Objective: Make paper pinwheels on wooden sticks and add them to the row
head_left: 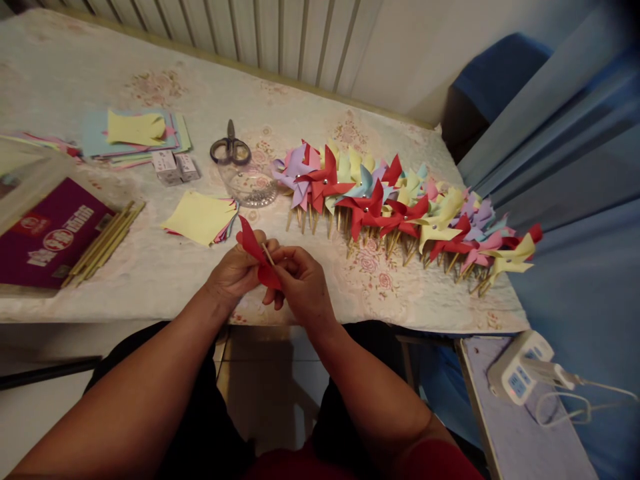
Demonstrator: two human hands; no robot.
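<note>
A floral cloth (pixel 210 93) covered the tabletop (pixel 125 303). Along its far edge stood a pale slatted panel (pixel 270 33), and a plain wall (pixel 400 53) continued to the right. Blue curtains (pixel 565 253) hung beside the right edge. Just past the near right corner, a pale-topped stand (pixel 545 447) carried a white power strip (pixel 525 347) with a plugged-in adapter (pixel 555 375) and a loosely looped cable (pixel 610 390). Below the near edge showed a tiled floor (pixel 273 380).

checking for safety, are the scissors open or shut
Shut: the scissors have their blades together, forming one point.
</note>
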